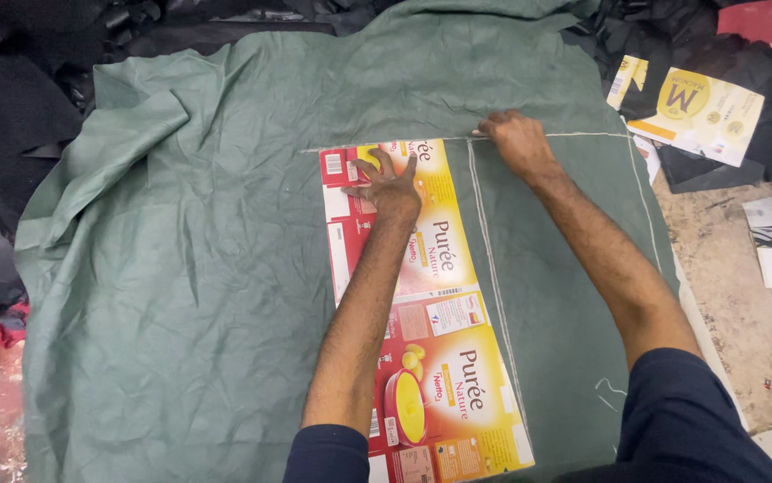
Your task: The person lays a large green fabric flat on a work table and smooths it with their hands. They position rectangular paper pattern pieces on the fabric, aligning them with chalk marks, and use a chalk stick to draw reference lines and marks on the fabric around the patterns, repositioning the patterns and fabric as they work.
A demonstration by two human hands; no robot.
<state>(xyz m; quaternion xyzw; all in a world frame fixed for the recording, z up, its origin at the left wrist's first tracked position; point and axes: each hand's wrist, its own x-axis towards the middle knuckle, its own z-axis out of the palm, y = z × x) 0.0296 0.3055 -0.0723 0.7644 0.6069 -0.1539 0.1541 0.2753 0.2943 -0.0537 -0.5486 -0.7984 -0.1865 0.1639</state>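
- the green cloth [207,268] lies spread and creased, its left and top edges meeting heaps of dark fabric [10,116]; bare floor [743,304] shows to the right.
- one flattened cardboard carton [430,304], red and yellow, lies lengthwise on the cloth's middle, with chalk lines [493,268] along its top and right edges.
- left hand [388,183] presses it flat, fingers spread.
- right hand [515,139] rests closed at the top chalk line; whether it pinches anything, i cannot tell.
- one more printed carton [699,107] lies far right.
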